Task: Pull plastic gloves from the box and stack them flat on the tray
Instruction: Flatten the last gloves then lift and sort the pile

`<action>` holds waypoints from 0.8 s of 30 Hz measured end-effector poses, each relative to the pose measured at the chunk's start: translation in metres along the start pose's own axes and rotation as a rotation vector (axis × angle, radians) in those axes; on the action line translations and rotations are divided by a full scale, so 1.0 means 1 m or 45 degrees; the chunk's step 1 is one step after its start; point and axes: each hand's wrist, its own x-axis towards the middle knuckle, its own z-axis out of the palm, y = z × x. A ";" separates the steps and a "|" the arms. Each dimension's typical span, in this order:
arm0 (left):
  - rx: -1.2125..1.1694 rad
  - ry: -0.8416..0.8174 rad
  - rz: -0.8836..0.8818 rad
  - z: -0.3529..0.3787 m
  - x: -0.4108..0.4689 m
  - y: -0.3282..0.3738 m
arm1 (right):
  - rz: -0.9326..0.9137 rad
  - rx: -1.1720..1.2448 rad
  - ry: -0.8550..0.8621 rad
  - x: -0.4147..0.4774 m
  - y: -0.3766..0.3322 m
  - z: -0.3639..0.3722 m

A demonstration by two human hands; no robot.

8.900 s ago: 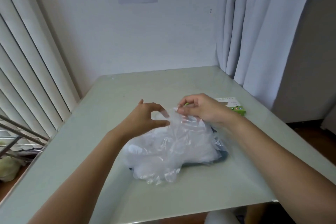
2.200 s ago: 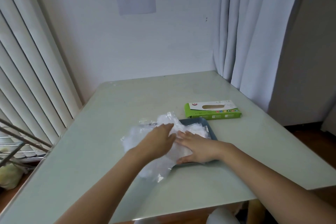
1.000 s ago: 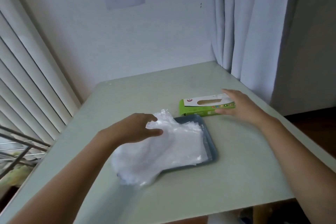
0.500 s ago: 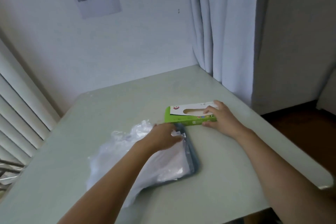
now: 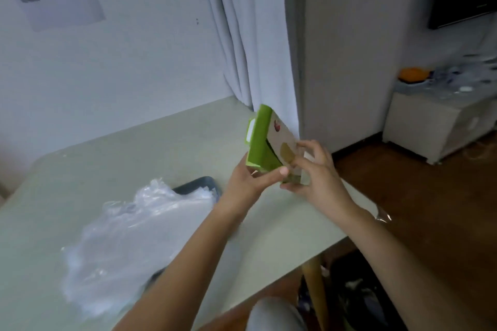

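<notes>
The green glove box [image 5: 262, 140] is lifted off the table and tilted on end, its white face with the oval slot turned to the right. My left hand [image 5: 248, 180] grips its lower end from the left, thumb across the bottom edge. My right hand [image 5: 313, 169] holds the same end from the right, fingers on the white face. A loose pile of clear plastic gloves [image 5: 134, 236] lies on the dark blue tray [image 5: 197, 184] at lower left and spills over its near edge onto the table.
The pale green table [image 5: 134, 148] ends close on the right, with wooden floor beyond. White curtains [image 5: 252, 35] hang behind the box. A white cabinet [image 5: 435, 123] with clutter stands at far right. A paper sheet is on the wall.
The box has been raised from the table and tipped upright. My left hand left the glove pile and joined my right hand on the box. The view swung to the right.
</notes>
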 end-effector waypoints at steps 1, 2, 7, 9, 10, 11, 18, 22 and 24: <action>-0.041 0.019 0.052 0.017 -0.003 0.001 | -0.006 -0.032 0.007 -0.009 -0.001 -0.009; -0.072 0.067 0.094 0.029 -0.004 0.001 | 0.000 -0.032 0.024 -0.017 -0.002 -0.016; -0.294 0.195 -0.006 0.074 0.009 -0.004 | 0.309 0.372 0.281 -0.052 0.010 -0.064; -0.361 0.188 -0.045 0.088 0.016 -0.007 | 0.580 0.767 0.365 -0.059 0.018 -0.079; -0.373 0.154 -0.056 0.100 0.019 -0.008 | 0.698 0.959 0.408 -0.065 0.026 -0.088; -0.384 0.119 -0.069 0.109 0.022 -0.009 | 0.779 1.160 0.436 -0.070 0.033 -0.095; 0.346 -0.256 0.028 0.171 0.061 -0.043 | 0.961 1.619 0.724 -0.111 0.106 -0.124; 1.349 -0.437 0.179 0.185 0.079 -0.071 | 1.214 1.153 1.183 -0.144 0.166 -0.140; 1.381 -0.418 0.175 0.190 0.085 -0.072 | 1.322 0.735 1.184 -0.163 0.193 -0.143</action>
